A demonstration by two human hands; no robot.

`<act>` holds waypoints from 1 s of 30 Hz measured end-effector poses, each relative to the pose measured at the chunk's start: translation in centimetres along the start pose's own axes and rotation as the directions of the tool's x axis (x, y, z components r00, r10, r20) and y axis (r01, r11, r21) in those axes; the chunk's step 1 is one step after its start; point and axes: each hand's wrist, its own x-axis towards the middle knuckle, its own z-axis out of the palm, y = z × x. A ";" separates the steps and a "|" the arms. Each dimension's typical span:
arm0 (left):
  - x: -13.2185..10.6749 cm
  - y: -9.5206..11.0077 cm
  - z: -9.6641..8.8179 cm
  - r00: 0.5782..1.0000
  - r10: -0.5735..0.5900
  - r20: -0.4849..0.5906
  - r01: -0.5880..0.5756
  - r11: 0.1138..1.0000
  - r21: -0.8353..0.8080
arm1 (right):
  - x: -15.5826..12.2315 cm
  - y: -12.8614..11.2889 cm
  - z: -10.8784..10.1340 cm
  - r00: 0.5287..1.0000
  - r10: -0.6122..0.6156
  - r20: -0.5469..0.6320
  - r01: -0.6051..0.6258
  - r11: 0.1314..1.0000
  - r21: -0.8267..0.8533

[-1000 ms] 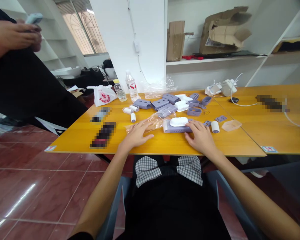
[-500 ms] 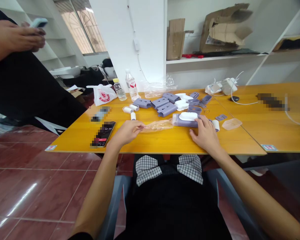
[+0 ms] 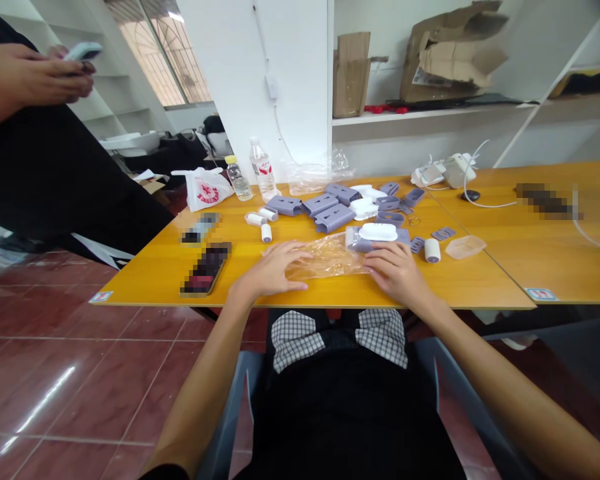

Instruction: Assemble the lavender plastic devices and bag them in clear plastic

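A clear plastic bag [image 3: 327, 259] lies flattened on the table between my hands. My left hand [image 3: 275, 270] is open over its left end, thumb and fingers apart. My right hand [image 3: 399, 272] has its fingers curled at the bag's right edge, with the fingertips closed on the film. Just beyond those fingers lies a purple perforated casing [image 3: 403, 236] with a white bristled brush head [image 3: 379, 231] on top. The casing's left end meets the bag; whether it is inside, I cannot tell. Right of it stands a white roller-like cylinder [image 3: 433, 251] beside small purple slotted plates [image 3: 443, 233].
Several purple casings [image 3: 334, 217] and white brush parts [image 3: 364, 209] are piled behind. White cylinders [image 3: 266, 233], bottles [image 3: 264, 171] and a phone [image 3: 207, 269] stand or lie leftward. A translucent tray [image 3: 466, 247] lies right. Another person's hands [image 3: 45, 73] hold a phone at far left.
My left hand has let its pinch go and spread over the bag. My right hand has slid left off the casing to the bag's edge. The bag is spread wider.
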 end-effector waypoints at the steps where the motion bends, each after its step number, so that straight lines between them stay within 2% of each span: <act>1: 0.0 -0.1 -0.1 1.000 -0.006 -0.003 0.006 1.000 -0.010 | 0.0 0.1 -0.1 1.000 0.011 -0.025 -0.010 1.000 0.029; 4: -0.3 0.1 -1.2 0.999 -0.006 -0.047 0.003 0.997 -0.073 | 0.4 0.0 -1.0 0.996 0.025 -0.091 -0.012 0.990 0.139; 7: -1.5 0.9 -3.3 0.984 -0.048 -0.174 0.022 0.989 -0.145 | 1.3 -0.9 -2.3 0.984 0.102 -0.147 -0.056 0.956 0.287; 10: -3.1 1.5 -5.3 0.964 -0.132 -0.230 0.052 0.945 -0.323 | 2.4 -2.1 -3.5 0.969 0.220 -0.110 -0.148 0.878 0.454; 12: -3.8 1.2 -5.9 0.957 -0.180 -0.226 0.083 0.921 -0.382 | 2.9 -2.9 -3.9 0.941 0.336 -0.050 -0.251 0.787 0.563; 14: -3.8 0.6 -5.8 0.945 -0.197 -0.261 0.113 0.946 -0.304 | 3.0 -3.4 -3.8 0.874 0.480 0.079 -0.404 0.625 0.668; 17: -2.6 -0.1 -4.8 0.885 -0.137 -0.446 0.162 0.987 0.020 | 2.7 -3.7 -2.7 0.711 0.638 0.296 -0.604 0.338 0.721; 19: -1.6 0.3 -3.7 0.839 -0.045 -0.542 0.164 0.971 0.172 | 2.4 -3.7 -1.8 0.614 0.688 0.387 -0.684 0.219 0.696; 20: -1.1 0.9 -3.0 0.827 -0.001 -0.563 0.135 0.971 0.197 | 2.2 -3.6 -1.4 0.583 0.693 0.424 -0.713 0.186 0.676; 22: -0.2 2.6 -1.7 0.838 0.094 -0.538 0.023 0.978 0.207 | 1.9 -3.6 -0.9 0.558 0.669 0.491 -0.756 0.165 0.633; 25: 0.6 5.3 0.4 0.935 0.149 -0.322 -0.098 0.981 0.168 | 1.6 -3.4 -0.7 0.561 0.615 0.553 -0.787 0.191 0.586; 28: 1.2 6.9 2.3 0.984 0.132 -0.117 -0.124 0.989 0.076 | 1.6 -3.1 -1.0 0.553 0.568 0.609 -0.806 0.183 0.562; 30: 1.5 7.1 3.3 0.990 0.117 -0.073 -0.114 0.992 0.046 | 1.5 -2.8 -1.3 0.538 0.546 0.642 -0.820 0.162 0.549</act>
